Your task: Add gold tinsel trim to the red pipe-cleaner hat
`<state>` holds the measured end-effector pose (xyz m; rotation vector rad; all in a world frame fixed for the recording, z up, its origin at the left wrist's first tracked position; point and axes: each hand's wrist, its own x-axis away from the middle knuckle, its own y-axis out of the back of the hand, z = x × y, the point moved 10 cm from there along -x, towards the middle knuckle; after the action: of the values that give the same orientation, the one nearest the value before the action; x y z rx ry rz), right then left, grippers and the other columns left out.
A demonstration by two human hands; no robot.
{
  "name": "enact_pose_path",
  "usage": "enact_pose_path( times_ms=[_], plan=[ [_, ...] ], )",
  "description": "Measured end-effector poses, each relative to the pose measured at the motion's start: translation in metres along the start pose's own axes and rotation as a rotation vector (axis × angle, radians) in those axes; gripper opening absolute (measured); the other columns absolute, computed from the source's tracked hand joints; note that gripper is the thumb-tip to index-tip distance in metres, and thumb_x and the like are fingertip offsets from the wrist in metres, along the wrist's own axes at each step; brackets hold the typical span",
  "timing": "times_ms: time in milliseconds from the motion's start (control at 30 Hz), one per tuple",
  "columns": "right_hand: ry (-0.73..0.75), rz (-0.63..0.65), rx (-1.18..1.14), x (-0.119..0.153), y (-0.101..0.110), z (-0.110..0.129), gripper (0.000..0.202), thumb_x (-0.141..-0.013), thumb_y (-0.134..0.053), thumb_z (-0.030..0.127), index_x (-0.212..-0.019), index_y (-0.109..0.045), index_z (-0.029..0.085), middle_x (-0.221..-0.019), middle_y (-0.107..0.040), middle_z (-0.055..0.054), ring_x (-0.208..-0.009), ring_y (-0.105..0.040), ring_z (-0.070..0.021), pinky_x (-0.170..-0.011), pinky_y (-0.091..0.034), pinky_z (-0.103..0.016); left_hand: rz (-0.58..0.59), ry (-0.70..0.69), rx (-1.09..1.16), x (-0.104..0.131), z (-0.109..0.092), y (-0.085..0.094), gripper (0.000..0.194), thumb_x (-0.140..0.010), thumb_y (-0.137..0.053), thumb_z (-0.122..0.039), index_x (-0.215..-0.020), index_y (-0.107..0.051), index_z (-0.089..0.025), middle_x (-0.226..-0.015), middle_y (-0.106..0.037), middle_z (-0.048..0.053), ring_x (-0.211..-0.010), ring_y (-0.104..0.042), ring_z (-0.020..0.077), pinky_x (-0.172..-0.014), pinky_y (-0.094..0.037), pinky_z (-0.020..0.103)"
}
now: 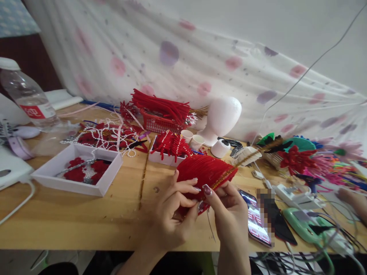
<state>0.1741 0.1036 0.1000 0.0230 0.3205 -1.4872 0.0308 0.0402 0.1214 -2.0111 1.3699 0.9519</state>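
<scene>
Both hands hold a red, ribbed, fan-shaped piece (pixel 200 170) that looks made of fuzzy pipe cleaners, raised over the front of the table. My left hand (pixel 174 214) is closed at its lower left part, thumb and fingers pinched near the lower tip. On the right edge, my right hand (pixel 231 210) grips the piece, its thumb lying by a gold tinsel pipe cleaner (pixel 252 154). That gold strip runs along the edge and sticks out to the upper right. A thin wire (pixel 211 225) hangs below. What the left fingertips pinch is partly hidden.
A white box (pixel 71 187) with red pieces stands left. Behind are a smaller box (pixel 163 157), a red basket (pixel 162 124) of red stems and a white foam head (pixel 225 114). A lit phone (pixel 255 217), power strips and cables lie right; another person's hand (pixel 351 200) shows there.
</scene>
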Motion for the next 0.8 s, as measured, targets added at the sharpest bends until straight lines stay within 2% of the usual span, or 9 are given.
enact_pose_path(
  times_ms=[67, 133, 233, 333, 467, 533, 633, 700, 800],
  plan=[
    [-0.006, -0.023, 0.000, 0.001, 0.003, -0.002, 0.016, -0.079, -0.082, 0.030, -0.089, -0.071, 0.023, -0.082, -0.076, 0.000, -0.074, -0.070, -0.0130, -0.071, -0.057, -0.020, -0.007, 0.037, -0.018, 0.001, 0.003, 0.001, 0.019, -0.080, -0.064, -0.003, -0.076, -0.057, -0.021, -0.102, -0.070, 0.001, -0.116, -0.063, 0.0222, -0.120, -0.026, 0.057],
    [-0.010, -0.046, -0.007, 0.002, 0.006, -0.004, 0.017, -0.078, -0.082, 0.031, -0.086, -0.070, 0.022, -0.080, -0.076, 0.000, -0.071, -0.069, -0.0122, -0.068, -0.056, -0.019, -0.016, 0.149, 0.006, 0.006, 0.016, 0.001, 0.015, -0.083, -0.065, -0.011, -0.076, -0.060, -0.022, -0.116, -0.067, 0.003, -0.131, -0.051, 0.0269, -0.120, -0.020, 0.059],
    [-0.010, -0.081, -0.006, 0.003, 0.011, -0.006, 0.020, -0.077, -0.084, 0.032, -0.085, -0.069, 0.021, -0.079, -0.076, -0.001, -0.071, -0.069, -0.0116, -0.070, -0.056, -0.019, -0.050, 0.382, 0.210, 0.020, 0.042, -0.002, 0.010, -0.092, -0.057, -0.022, -0.088, -0.065, -0.025, -0.132, -0.060, 0.005, -0.142, -0.038, 0.0288, -0.118, -0.026, 0.058],
    [-0.009, -0.092, -0.008, 0.003, 0.012, -0.005, 0.020, -0.076, -0.084, 0.031, -0.084, -0.068, 0.021, -0.077, -0.076, 0.000, -0.071, -0.069, -0.0111, -0.070, -0.056, -0.018, -0.096, 0.496, 0.399, 0.028, 0.053, -0.007, 0.009, -0.095, -0.056, -0.029, -0.099, -0.063, -0.025, -0.134, -0.058, 0.007, -0.142, -0.037, 0.0281, -0.118, -0.028, 0.054],
    [0.008, -0.059, -0.051, 0.003, 0.005, 0.001, 0.019, -0.077, -0.083, 0.030, -0.085, -0.068, 0.022, -0.081, -0.076, 0.000, -0.077, -0.072, -0.0136, -0.075, -0.057, -0.020, -0.077, 0.473, 0.391, 0.023, 0.046, -0.006, 0.010, -0.090, -0.064, -0.027, -0.100, -0.061, -0.026, -0.136, -0.054, 0.006, -0.141, -0.038, 0.0267, -0.118, -0.029, 0.048],
    [0.007, -0.029, -0.074, 0.003, -0.001, 0.002, 0.017, -0.079, -0.082, 0.030, -0.088, -0.069, 0.023, -0.084, -0.076, -0.001, -0.081, -0.072, -0.0149, -0.076, -0.057, -0.021, -0.044, 0.436, 0.335, 0.015, 0.039, 0.000, 0.011, -0.089, -0.065, -0.024, -0.100, -0.062, -0.027, -0.133, -0.055, 0.004, -0.136, -0.044, 0.0240, -0.114, -0.035, 0.043],
    [-0.020, 0.056, -0.100, 0.007, -0.013, -0.001, 0.014, -0.082, -0.079, 0.028, -0.086, -0.067, 0.023, -0.082, -0.075, 0.000, -0.073, -0.069, -0.0121, -0.070, -0.054, -0.019, 0.019, 0.396, 0.221, -0.004, 0.033, 0.014, 0.012, -0.094, -0.058, -0.025, -0.102, -0.067, -0.030, -0.122, -0.060, 0.002, -0.122, -0.054, 0.0187, -0.105, -0.043, 0.035],
    [-0.030, 0.107, -0.101, 0.011, -0.021, -0.002, 0.013, -0.083, -0.078, 0.028, -0.085, -0.066, 0.023, -0.078, -0.074, 0.000, -0.067, -0.065, -0.0100, -0.065, -0.052, -0.017, 0.074, 0.392, 0.126, -0.020, 0.031, 0.020, 0.017, -0.094, -0.059, -0.028, -0.106, -0.069, -0.033, -0.121, -0.060, 0.002, -0.120, -0.055, 0.0184, -0.105, -0.043, 0.035],
    [-0.020, 0.116, -0.084, 0.017, -0.026, -0.001, 0.014, -0.082, -0.079, 0.027, -0.084, -0.066, 0.022, -0.074, -0.071, 0.001, -0.066, -0.061, -0.0092, -0.062, -0.050, -0.016, 0.209, 0.399, 0.008, -0.037, 0.029, 0.013, 0.023, -0.087, -0.069, -0.029, -0.109, -0.073, -0.033, -0.127, -0.061, 0.003, -0.124, -0.053, 0.0224, -0.110, -0.039, 0.042]
  ],
)
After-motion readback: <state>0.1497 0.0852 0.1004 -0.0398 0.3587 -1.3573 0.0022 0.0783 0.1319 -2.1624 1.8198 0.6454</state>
